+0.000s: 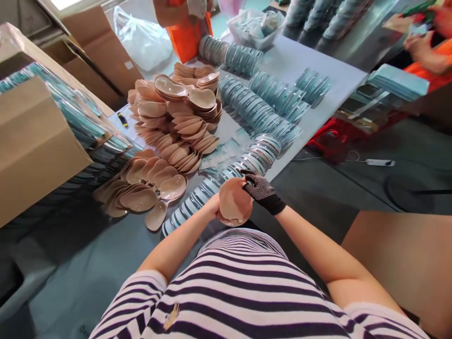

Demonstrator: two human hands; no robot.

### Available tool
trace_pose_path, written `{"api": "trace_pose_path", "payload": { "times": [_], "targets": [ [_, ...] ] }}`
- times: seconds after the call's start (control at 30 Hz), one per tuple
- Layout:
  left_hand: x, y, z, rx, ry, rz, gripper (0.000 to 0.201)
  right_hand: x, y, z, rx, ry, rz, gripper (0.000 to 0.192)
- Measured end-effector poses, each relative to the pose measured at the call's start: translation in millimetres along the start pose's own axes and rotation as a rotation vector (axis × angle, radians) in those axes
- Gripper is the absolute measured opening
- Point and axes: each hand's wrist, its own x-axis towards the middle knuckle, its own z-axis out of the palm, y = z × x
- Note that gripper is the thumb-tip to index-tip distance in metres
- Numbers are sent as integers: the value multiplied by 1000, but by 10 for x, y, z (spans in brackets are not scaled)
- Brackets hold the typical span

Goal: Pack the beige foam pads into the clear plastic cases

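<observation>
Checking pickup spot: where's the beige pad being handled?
Head view, bottom centre: beige pad held between left hand and gloved right hand, beside the row of clear round cases.

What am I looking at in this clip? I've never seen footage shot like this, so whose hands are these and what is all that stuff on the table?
The single picture comes from a camera worn on a person's head, looking down over a striped shirt at their own two hands. No machine is involved. The right hand wears a black dotted glove; the bare left hand meets it, and together they hold a round beige silicone pad.

On the pale blue table lie heaps of the same beige cup-shaped pads and long rows of clear round plastic cases with teal rims, laid edge to edge. Brown cardboard boxes stand at the left. Other people in orange clothing work at the far side; their hands are separate.
</observation>
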Motion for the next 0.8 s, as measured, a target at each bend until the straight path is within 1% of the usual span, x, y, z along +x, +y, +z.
{"api": "trace_pose_path", "payload": {
  "times": [0.07,0.13,0.2,0.3,0.4,0.43,0.47,0.53,0.6,0.67,0.73,0.8],
  "targets": [
    [22,-63,-24,-68,-14,-48,42,-27,62,10,-34,-31,42,16],
    [19,-84,-48,-129,-20,-39,47,-17,91,14,-76,-79,93,16],
    [5,-81,-63,-216,-47,-34,56,10,93,27,-107,-100,121,18],
    [-5,-79,-77,-340,-95,-31,69,44,71,102,-129,-75,153,22],
    [24,-114,-95,-380,-111,39,73,96,59,279,-108,-18,165,21],
    [43,-137,-106,-376,-84,67,73,143,62,352,-83,-7,154,20],
    [63,-166,-121,-370,-28,90,73,218,70,423,-48,-4,134,20],
    [97,-234,-168,-365,157,111,72,475,104,537,34,-30,78,23],
    [105,-305,-236,-391,348,86,70,877,157,601,33,-96,28,31],
    [75,-363,-314,-435,464,58,66,1363,220,644,-167,-241,-5,38],
    [15,-402,-385,-480,542,50,60,1824,280,711,-429,-430,-48,45],
    [-53,-430,-434,-524,619,74,56,2164,332,818,-577,-602,-96,48]
  ]
}}
